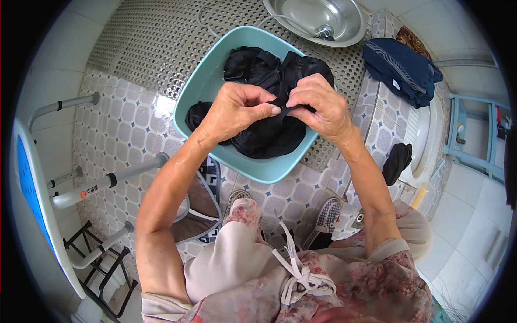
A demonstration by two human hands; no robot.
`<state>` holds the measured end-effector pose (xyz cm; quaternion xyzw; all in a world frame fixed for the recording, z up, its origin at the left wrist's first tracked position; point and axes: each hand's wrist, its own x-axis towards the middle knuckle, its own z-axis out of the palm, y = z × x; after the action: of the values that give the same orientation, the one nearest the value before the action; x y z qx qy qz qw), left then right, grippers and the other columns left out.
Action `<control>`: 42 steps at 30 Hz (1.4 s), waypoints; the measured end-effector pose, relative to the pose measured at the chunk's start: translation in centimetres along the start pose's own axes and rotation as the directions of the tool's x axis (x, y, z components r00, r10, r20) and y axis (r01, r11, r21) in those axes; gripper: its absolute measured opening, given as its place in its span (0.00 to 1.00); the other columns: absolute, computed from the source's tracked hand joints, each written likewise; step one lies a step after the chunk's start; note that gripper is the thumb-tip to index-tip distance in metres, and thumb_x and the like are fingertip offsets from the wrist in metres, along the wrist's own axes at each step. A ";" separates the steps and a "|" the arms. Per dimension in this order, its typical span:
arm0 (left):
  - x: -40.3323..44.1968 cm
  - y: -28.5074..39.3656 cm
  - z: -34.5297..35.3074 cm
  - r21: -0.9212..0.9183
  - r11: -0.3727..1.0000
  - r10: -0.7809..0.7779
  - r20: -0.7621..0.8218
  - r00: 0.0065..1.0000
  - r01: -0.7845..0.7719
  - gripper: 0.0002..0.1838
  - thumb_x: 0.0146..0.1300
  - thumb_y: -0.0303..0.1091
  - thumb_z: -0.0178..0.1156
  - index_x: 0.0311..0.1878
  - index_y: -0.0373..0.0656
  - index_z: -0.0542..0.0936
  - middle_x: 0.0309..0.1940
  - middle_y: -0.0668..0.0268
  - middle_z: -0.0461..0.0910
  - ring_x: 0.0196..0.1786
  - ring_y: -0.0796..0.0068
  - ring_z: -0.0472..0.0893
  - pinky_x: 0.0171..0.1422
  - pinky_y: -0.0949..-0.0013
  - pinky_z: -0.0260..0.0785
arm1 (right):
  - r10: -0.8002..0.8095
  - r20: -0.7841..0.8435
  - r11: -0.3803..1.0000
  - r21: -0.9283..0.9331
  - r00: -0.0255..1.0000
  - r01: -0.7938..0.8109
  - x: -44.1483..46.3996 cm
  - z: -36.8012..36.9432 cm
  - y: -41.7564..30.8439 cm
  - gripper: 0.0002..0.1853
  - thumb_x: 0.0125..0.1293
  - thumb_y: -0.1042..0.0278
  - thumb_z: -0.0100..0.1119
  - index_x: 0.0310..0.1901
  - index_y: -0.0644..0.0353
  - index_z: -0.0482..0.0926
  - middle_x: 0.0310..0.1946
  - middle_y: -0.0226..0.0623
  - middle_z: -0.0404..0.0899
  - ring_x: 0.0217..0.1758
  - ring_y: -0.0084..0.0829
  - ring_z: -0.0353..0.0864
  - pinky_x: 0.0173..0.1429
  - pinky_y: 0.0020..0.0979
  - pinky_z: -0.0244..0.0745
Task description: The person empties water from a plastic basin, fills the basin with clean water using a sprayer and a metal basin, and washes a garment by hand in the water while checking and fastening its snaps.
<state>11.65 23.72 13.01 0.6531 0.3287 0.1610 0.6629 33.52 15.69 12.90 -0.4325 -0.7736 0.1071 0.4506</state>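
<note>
A wet black garment (272, 137) lies bunched in a light teal plastic basin (264, 175) with some water in it. Over the basin, my left hand (239, 107) pinches an edge of the black cloth between thumb and fingers. Close beside it, my right hand (322, 107) pinches the same cloth, with a narrow strip of it stretched between the two hands. More black fabric fills the far side of the basin and hangs down below my fingers. Which part of the garment I hold cannot be made out.
A metal bowl (344, 24) with a shower head (324, 32) stands beyond the basin on a perforated grey mat (145, 43). Dark blue clothing (401, 67) lies at the right, with a black cloth (397, 163) nearer the squat toilet (425, 142). A wall-mounted folding seat (40, 199) projects at left.
</note>
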 end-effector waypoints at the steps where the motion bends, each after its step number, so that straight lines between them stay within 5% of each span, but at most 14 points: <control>1: 0.0 -0.3 -0.1 -0.025 0.999 -0.032 0.026 0.999 0.033 0.07 0.61 0.26 0.71 0.40 0.34 0.86 0.32 0.71 0.84 0.35 0.87 0.79 0.39 0.80 0.73 | 0.006 0.004 1.000 0.013 1.000 -0.006 0.1 0.0 -0.1 0.20 0.41 0.78 0.78 0.39 0.57 0.83 0.33 0.31 0.82 0.41 0.36 0.80 0.44 0.34 0.78; 4: -0.1 -1.4 0.0 -0.188 0.979 -0.072 0.058 0.996 0.081 0.08 0.61 0.25 0.71 0.42 0.34 0.85 0.33 0.71 0.84 0.36 0.87 0.80 0.41 0.81 0.73 | 0.088 0.109 0.995 0.036 0.990 -0.093 -0.1 -0.3 0.0 0.20 0.44 0.75 0.78 0.41 0.58 0.83 0.36 0.32 0.82 0.44 0.37 0.80 0.46 0.35 0.78; 7: -0.3 -1.4 0.2 -0.156 0.983 -0.098 0.028 0.995 0.101 0.10 0.61 0.24 0.70 0.46 0.34 0.85 0.35 0.70 0.85 0.38 0.86 0.81 0.44 0.81 0.74 | 0.079 0.073 0.995 0.048 0.994 -0.082 1.1 -0.5 -0.4 0.21 0.46 0.72 0.77 0.44 0.58 0.82 0.40 0.35 0.83 0.47 0.39 0.80 0.49 0.37 0.78; 15: -1.1 -0.2 0.3 -0.098 0.985 0.144 -0.019 0.989 -0.145 0.17 0.61 0.20 0.66 0.54 0.35 0.84 0.46 0.64 0.84 0.46 0.80 0.82 0.55 0.74 0.75 | 0.149 0.153 0.987 0.033 0.977 -0.156 -0.2 -1.2 0.1 0.18 0.47 0.74 0.77 0.42 0.59 0.83 0.39 0.36 0.82 0.46 0.40 0.80 0.49 0.36 0.77; 19: -1.0 -0.2 -0.4 0.277 0.919 0.301 -0.041 0.953 -0.279 0.18 0.57 0.24 0.69 0.53 0.36 0.84 0.45 0.60 0.85 0.49 0.71 0.83 0.59 0.68 0.74 | 0.126 0.105 0.986 0.093 0.987 -0.136 -0.3 -1.3 0.2 0.17 0.47 0.76 0.77 0.40 0.59 0.83 0.36 0.35 0.82 0.45 0.36 0.80 0.49 0.34 0.76; 25: -1.0 -0.8 -0.9 0.332 0.907 0.286 -0.036 0.957 -0.259 0.15 0.56 0.32 0.73 0.44 0.36 0.86 0.38 0.57 0.87 0.40 0.65 0.85 0.51 0.67 0.76 | 0.215 0.158 0.959 0.154 0.964 -0.240 -0.3 -2.1 0.2 0.17 0.48 0.76 0.77 0.42 0.58 0.86 0.38 0.33 0.83 0.48 0.34 0.81 0.52 0.33 0.77; 33: -0.8 -0.7 -0.3 0.206 0.927 0.310 0.051 0.949 -0.313 0.12 0.58 0.30 0.72 0.42 0.34 0.86 0.32 0.63 0.83 0.37 0.75 0.80 0.44 0.71 0.70 | 0.162 0.172 0.970 0.151 0.972 -0.189 -0.3 -2.0 0.4 0.20 0.47 0.75 0.78 0.45 0.57 0.86 0.42 0.32 0.84 0.49 0.34 0.81 0.53 0.33 0.78; 42: -0.2 -1.6 0.7 0.059 0.978 0.201 0.000 0.980 -0.201 0.12 0.65 0.33 0.68 0.45 0.33 0.86 0.32 0.67 0.81 0.37 0.81 0.77 0.41 0.74 0.68 | 0.065 -0.063 0.991 0.120 0.996 -0.057 -0.8 -0.2 0.5 0.33 0.42 0.76 0.81 0.54 0.54 0.78 0.51 0.38 0.81 0.48 0.35 0.81 0.54 0.33 0.80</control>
<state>11.67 22.91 11.45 0.7016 0.2679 0.2194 0.6228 34.17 15.30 12.25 -0.4319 -0.7368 0.1515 0.4976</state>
